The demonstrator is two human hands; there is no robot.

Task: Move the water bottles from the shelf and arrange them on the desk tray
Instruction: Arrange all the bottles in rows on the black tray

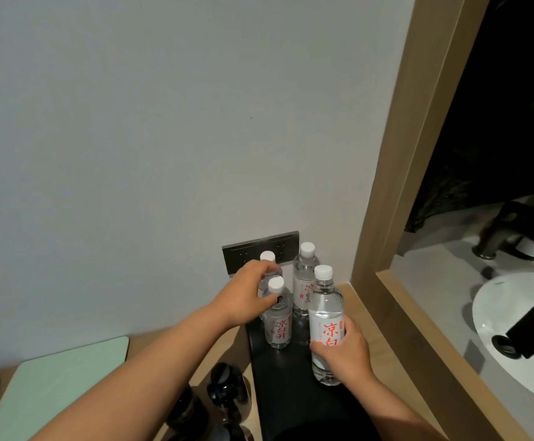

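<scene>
Several clear water bottles with white caps and red lettering stand on a black tray (278, 377) on the wooden desk. My right hand (343, 351) grips the nearest, largest bottle (325, 307) around its label, at the tray's right side. My left hand (246, 296) reaches over the left pair, its fingers curled around the rear left bottle (268, 259) and touching the front left bottle (277, 316). A further bottle (305, 278) stands untouched at the back, against the wall.
A dark socket plate (243, 251) is on the wall behind the bottles. Dark glassware (224, 389) stands left of the tray. A pale green mat (58, 386) lies at the left. A wooden frame (396, 192) borders a washbasin (520, 329) on the right.
</scene>
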